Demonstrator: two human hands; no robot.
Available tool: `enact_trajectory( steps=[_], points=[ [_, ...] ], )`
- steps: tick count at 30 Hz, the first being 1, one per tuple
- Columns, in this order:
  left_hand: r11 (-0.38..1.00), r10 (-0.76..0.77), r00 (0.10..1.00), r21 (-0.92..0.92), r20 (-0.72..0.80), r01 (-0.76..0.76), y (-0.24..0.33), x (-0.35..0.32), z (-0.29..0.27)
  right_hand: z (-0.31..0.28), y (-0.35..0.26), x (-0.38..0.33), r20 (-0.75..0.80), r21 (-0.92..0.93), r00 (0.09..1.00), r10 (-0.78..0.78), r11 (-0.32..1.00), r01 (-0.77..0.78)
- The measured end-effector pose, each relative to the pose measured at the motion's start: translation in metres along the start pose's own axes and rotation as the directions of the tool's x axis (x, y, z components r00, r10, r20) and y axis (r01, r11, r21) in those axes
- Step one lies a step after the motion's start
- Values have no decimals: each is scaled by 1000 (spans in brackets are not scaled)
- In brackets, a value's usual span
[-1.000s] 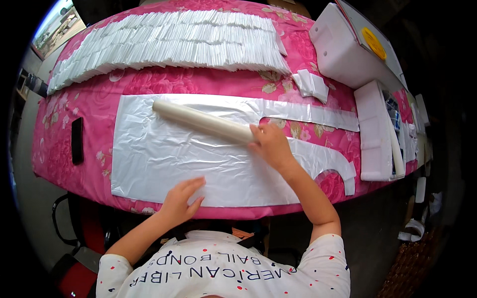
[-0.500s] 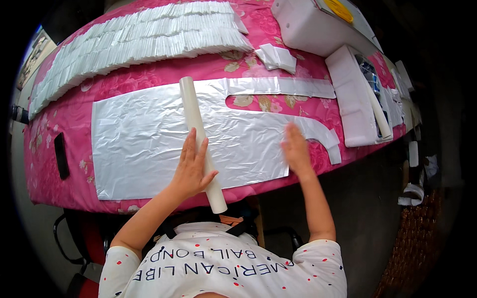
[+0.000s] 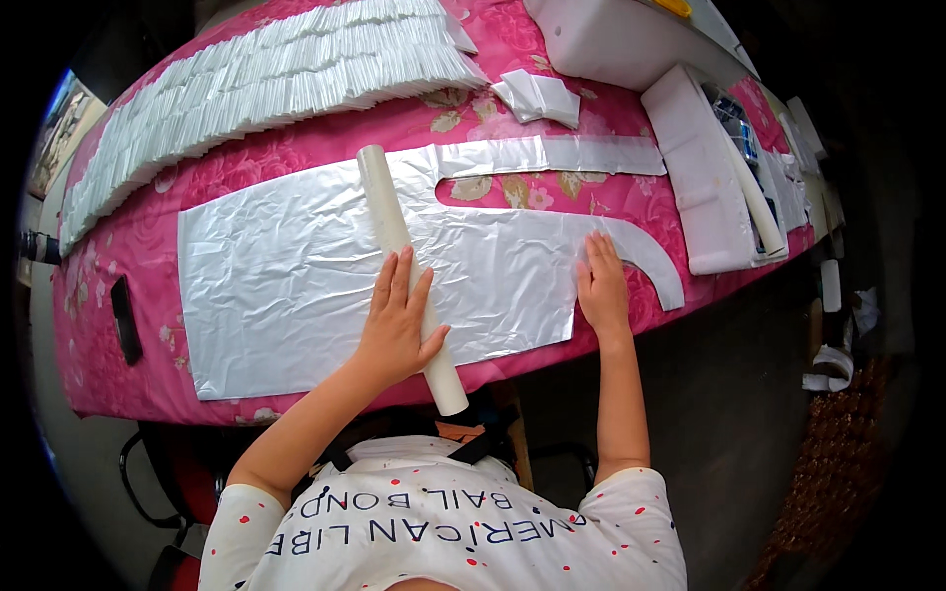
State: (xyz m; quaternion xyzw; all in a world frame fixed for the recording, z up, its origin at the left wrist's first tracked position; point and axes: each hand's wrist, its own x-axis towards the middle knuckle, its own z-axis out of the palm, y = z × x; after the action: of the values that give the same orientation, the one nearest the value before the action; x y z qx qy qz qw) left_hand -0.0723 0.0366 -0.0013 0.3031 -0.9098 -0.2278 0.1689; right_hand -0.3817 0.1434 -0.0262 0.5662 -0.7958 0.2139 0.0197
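Note:
A shiny white plastic sheet lies spread on the table, with two strap-like arms reaching right around a long cutout. Across it rests a pale cardboard-like tube, tilted, its near end sticking out past the table's edge. My left hand lies on the tube with fingers stretched out, not wrapped around it. Flat on the base of the sheet's nearer, curved arm is my right hand, fingers extended and holding nothing.
Rows of folded white packets fill the far left, with a few loose packets nearby. White foam boxes stand at the right, one holding assorted items. A dark phone lies at the left on the pink floral tablecloth.
My right hand, blurred before, has settled on the sheet slightly to the right. The curved arm's bent end now lies smoother. My left hand stays on the tube.

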Motion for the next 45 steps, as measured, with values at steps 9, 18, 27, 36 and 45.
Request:
enact_trajectory(
  steps=[9, 18, 27, 36, 45],
  points=[
    [999, 32, 999, -13, 21, -31, 6, 0, 4, -10, 98, 1, -158, -218, 966, 205, 947, -237],
    [999, 45, 998, -28, 36, -44, 8, 0, 4, -41, 28, 9, -355, -224, 934, 48, 965, -134],
    [333, -292, 941, -903, 173, 270, 27, -7, -10, -30, -165, -15, -13, 458, 1000, -24, 889, 27],
    [89, -541, 677, -767, 499, 636, -73, -38, -78, -35, -227, -50, 56, 636, 916, -397, 721, 274],
    [294, -635, 629, -612, 449, 734, -175, -81, -148, -30, -209, -71, 688, 58, 709, 153, 963, -264]
  ],
)
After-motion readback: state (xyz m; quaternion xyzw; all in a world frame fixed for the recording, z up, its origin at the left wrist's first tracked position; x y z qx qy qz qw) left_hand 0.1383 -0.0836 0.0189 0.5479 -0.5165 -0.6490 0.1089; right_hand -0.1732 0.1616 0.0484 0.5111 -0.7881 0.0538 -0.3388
